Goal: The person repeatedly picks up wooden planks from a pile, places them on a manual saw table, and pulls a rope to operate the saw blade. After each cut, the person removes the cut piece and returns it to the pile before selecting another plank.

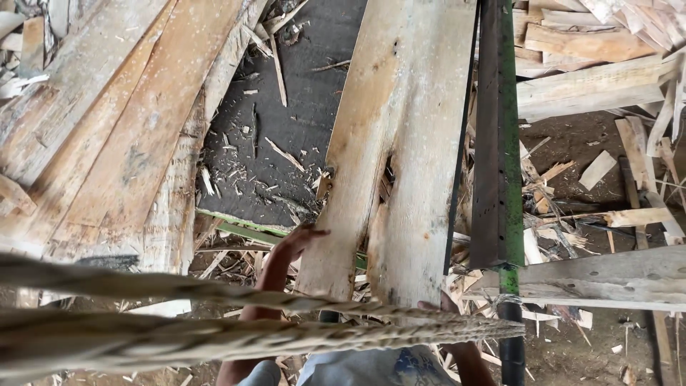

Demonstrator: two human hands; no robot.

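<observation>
Plank (400,143) in hand

Pale, rough, split lengthwise, dark knot hole. Left hand (289,246) grips its edge; right hand (446,309) mostly hidden, grip indeterminable.

Two hands show at the bottom, the left hand (289,246) and the right hand (439,306). One split pale plank (400,143), one green metal rail (500,143), two blurred strands (214,314) crossing.

board (400,157) left of metal rail (498,143), offcuts (593,171) right
</observation>
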